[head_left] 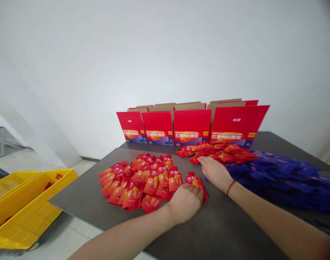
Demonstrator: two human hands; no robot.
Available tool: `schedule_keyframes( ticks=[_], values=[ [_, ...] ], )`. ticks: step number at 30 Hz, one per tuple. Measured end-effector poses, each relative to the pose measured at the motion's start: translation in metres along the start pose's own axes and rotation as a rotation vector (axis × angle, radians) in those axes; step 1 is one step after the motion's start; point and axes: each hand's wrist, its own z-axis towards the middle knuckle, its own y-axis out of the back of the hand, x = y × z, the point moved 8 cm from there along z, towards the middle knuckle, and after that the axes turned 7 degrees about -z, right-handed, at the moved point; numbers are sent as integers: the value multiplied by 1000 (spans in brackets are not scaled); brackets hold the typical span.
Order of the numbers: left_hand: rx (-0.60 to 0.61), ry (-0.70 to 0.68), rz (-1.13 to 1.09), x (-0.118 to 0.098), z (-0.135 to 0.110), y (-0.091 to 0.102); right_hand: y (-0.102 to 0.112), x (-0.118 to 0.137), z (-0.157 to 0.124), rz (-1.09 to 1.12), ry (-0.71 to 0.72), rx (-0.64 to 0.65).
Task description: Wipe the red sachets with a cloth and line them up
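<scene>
My left hand (187, 203) rests low over a red spouted pouch (195, 180) on the table, its fingers curled onto the pouch's lower part. To its left lies a spread of overlapping red pouches (137, 177), in fanned rows with their spouts pointing away from me. My right hand (215, 174), with a thin band at the wrist, reaches to the near edge of a loose pile of red pouches (225, 151). Its fingers are stretched out and touch the pile's edge; the thumb side is partly hidden.
Several open red cartons (192, 126) stand in a row at the back of the dark table (216, 231). A heap of blue pouches (284, 180) lies at the right. Yellow crates (32, 202) with some red items stand at the lower left, beyond the table edge. A white wall (165, 50) rises behind.
</scene>
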Motion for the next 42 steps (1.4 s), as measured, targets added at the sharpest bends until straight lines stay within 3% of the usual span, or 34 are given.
schedule_keyframes(
  ticks=[4,8,11,16,20,25,27,30,35,42],
  values=[
    [-95,-5,26,6,-11,26,-20,12,23,-129,48,36],
    [-111,-14,96,20,-28,37,-36,21,37,-227,43,63],
    [-102,-4,186,33,-41,30,-41,19,43,-263,34,82],
    [1,0,226,41,-57,1,-33,13,39,-250,61,72],
    [16,67,134,44,-57,-3,-15,18,6,-208,110,13],
    [-1,140,4,48,-49,14,10,41,-67,-149,174,-59],
    [-33,136,-79,42,-45,22,20,53,-95,-127,180,-88],
    [-68,53,-210,14,-39,27,34,63,-125,-46,125,-140],
    [5,-29,-300,-29,-37,12,36,58,-151,120,30,-81],
    [-72,-94,-249,-29,-34,2,25,50,-166,65,-24,-66]
  ],
)
